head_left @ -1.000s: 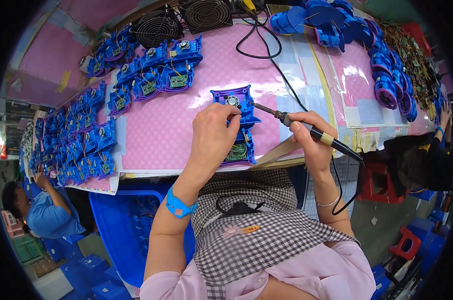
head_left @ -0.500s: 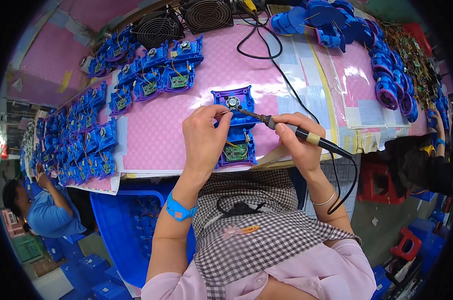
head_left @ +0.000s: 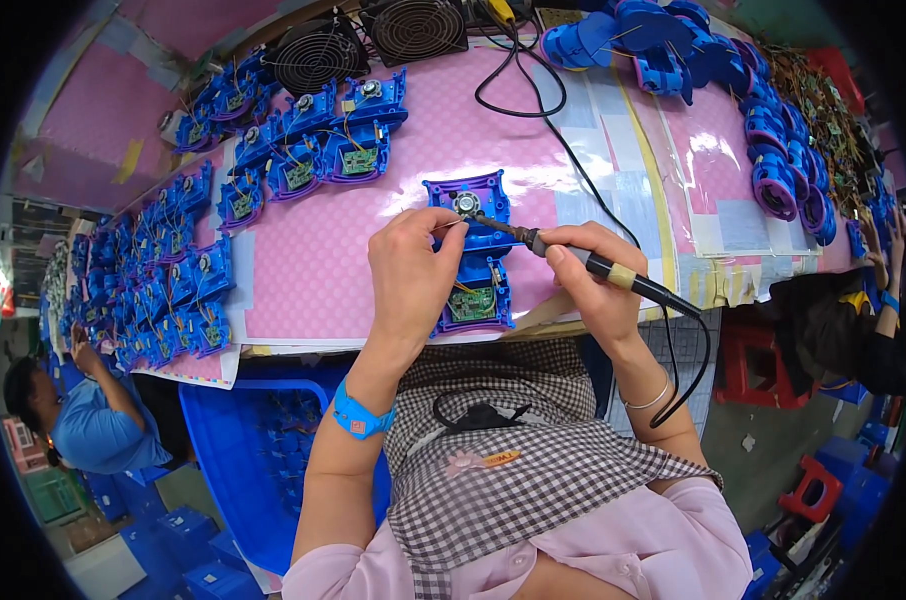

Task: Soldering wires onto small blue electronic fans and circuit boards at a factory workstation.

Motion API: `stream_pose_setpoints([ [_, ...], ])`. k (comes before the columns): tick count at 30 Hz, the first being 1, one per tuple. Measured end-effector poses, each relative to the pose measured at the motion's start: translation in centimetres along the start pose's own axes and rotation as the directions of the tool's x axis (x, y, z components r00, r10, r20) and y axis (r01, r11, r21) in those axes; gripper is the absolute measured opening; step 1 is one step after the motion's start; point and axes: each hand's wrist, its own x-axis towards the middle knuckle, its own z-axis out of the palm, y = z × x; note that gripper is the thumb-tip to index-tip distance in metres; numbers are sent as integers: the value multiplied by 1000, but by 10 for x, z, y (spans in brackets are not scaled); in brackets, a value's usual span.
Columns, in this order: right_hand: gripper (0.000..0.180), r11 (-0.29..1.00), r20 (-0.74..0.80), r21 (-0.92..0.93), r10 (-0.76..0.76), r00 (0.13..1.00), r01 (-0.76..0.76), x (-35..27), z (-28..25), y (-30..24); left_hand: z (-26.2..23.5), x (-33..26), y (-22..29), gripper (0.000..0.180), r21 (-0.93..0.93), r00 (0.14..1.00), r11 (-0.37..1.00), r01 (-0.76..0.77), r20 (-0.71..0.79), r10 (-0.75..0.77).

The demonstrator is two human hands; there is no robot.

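A blue and purple plastic housing lies on the pink mat near the front edge, with a small silver motor at its far end and a green circuit board at its near end. My left hand rests on the housing and pinches a thin wire toward the motor. My right hand grips a black soldering iron like a pen. Its tip touches the housing right beside the motor. The iron's black cord loops down past my right wrist.
Several more blue housings with boards lie in rows across the left of the pink table. Two black fans stand at the far edge. Blue round parts pile at the right. A blue crate sits below left. Other people work at both sides.
The soldering iron tip has moved left and forward onto the housing beside the motor. My left hand has slid up the housing, uncovering the green circuit board.
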Motion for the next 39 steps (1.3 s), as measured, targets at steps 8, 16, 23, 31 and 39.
stream_pose_setpoints([
  [8, 16, 999, -67, 36, 17, 998, -15, -2, -8, -3, 1, 0, -1, 10, 0, 1000, 1000, -7, 5, 7],
  [16, 15, 1000, -48, 3, -19, 999, 19, -2, -7, -2, 1, 1, -1, 10, 4, 1000, 1000, -28, -1, 28],
  [23, 15, 1000, -3, 1, -15, 1000, 15, 2, 1, 0, 1, 1, 1, 10, 0, 1000, 1000, -9, 1, 9],
  [31, 16, 1000, -28, -1, -2, 1000, 2, 0, -6, -5, 1, 1, 0, 9, 12, 1000, 1000, -25, 7, 25],
  [39, 16, 998, 13, -44, -33, 999, 34, 2, -6, -1, 2, 1, -1, 9, 2, 1000, 1000, -28, -1, 28],
])
